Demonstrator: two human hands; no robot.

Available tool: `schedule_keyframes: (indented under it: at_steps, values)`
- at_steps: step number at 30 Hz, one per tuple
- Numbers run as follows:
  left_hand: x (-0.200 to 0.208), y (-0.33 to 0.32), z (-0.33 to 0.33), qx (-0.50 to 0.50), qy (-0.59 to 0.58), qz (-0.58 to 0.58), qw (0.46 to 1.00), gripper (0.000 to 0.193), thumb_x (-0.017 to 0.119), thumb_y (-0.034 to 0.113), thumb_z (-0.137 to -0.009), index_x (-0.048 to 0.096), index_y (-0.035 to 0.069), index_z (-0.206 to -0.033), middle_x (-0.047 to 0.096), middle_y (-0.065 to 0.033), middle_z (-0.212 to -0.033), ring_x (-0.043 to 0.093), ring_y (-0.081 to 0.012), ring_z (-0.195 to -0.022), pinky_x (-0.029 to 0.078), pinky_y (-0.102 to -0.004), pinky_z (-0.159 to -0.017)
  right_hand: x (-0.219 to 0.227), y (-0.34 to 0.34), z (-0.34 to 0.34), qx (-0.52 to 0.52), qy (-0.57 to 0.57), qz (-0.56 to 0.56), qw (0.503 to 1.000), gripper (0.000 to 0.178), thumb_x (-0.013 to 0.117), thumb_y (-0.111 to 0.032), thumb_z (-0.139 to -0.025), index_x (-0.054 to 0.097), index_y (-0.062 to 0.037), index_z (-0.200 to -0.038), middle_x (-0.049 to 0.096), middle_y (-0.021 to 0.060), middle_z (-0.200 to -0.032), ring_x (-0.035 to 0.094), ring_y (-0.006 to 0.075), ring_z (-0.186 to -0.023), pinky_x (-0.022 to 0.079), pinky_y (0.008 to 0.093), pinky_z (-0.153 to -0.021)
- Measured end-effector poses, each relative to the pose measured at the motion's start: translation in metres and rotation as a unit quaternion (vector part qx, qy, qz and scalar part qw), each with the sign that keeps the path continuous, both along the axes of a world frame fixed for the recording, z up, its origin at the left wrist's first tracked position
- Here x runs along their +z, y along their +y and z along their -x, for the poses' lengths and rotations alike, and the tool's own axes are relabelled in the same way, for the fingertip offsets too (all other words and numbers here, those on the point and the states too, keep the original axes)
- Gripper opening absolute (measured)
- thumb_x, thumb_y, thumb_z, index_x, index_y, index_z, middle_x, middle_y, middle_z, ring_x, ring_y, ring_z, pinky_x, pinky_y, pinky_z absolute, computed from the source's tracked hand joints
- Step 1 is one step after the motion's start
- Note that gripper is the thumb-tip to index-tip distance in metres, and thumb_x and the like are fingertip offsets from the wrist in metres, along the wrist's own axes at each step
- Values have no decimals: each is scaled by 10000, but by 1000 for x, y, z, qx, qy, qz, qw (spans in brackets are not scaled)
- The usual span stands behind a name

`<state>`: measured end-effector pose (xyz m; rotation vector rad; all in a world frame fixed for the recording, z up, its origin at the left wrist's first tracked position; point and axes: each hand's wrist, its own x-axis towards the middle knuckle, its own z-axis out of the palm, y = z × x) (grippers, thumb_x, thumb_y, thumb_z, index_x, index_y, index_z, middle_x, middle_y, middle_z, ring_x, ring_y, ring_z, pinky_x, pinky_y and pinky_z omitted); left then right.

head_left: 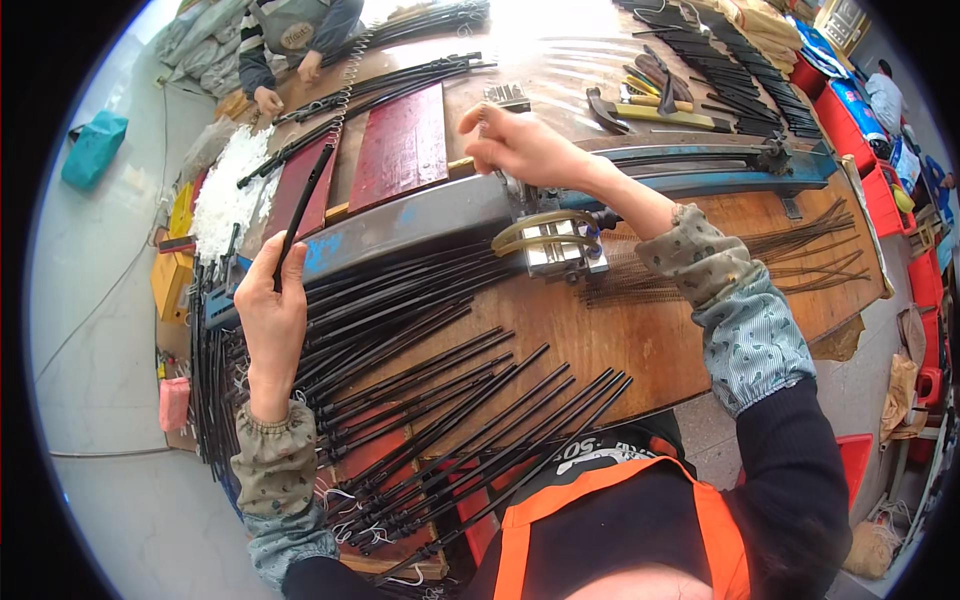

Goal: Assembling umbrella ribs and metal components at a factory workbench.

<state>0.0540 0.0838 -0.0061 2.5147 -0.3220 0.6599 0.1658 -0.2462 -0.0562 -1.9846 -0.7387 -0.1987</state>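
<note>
Head view
Left hand [268,315]: fingers closed around a thin black metal rod [303,210], held upright above the bench's left edge.
Right hand [520,145]: fingertips pinched together on something small above the silver metal clamp block [562,250]; what it grips is too small to tell.
Clamp block: sits on the long grey-blue steel rail [420,215] crossing the middle of the worn wooden workbench [620,340].
Near edge: fanned rows of long black rods [470,430].
Far edge: dark red boards [400,145], a hammer [650,115].
Far left corner: another person's hands [268,98] on rod bundles.
Room: pale floor [100,330], red crates [880,190] at right.
</note>
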Motion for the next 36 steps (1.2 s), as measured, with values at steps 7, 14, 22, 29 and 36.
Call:
schedule_keyframes:
  at_steps: [7,14,22,29,36]
  values:
    - [-2,5,-1,14,14,-9,1000,253,652,145,-964,653,-53,-1122,695,-201,-913,642,-221,-764,503,-325,-722,10,-16,0,13,32,-41,999,171,525,-150,-1020,576,-37,-1136,657,33,-765,649,107,-746,520,262,-693]
    - [-7,-4,-8,-18,-8,-11,1000,243,651,149,-966,655,-44,-1113,673,-184,-854,585,-187,-706,487,-311,-679,1,-12,1,0,-4,-35,999,198,548,-143,-1009,583,-35,-1171,657,35,-769,649,103,-756,517,256,-709]
    - [2,4,-6,-5,-9,-23,1000,251,648,164,-968,661,-36,-1118,675,-180,-841,590,-203,-687,481,-321,-654,-11,26,-6,63,-75,329,939,196,576,-233,-961,630,-69,-1053,707,149,-874,692,357,-824,525,482,-732]
    - [-4,44,-25,-19,-8,-132,991,266,648,177,-949,672,67,-1191,652,-167,-809,602,-281,-653,474,-360,-626,-53,-158,0,-184,-313,290,886,89,649,-38,-867,633,-99,-931,718,68,-868,704,270,-821,552,407,-680]
    - [-47,-84,-88,-178,25,-228,957,292,632,237,-938,681,229,-1225,639,-115,-789,650,-312,-686,515,-430,-598,-47,-303,47,-324,-262,390,821,77,636,-125,-903,653,-68,-952,691,52,-921,619,251,-986,398,383,-923]
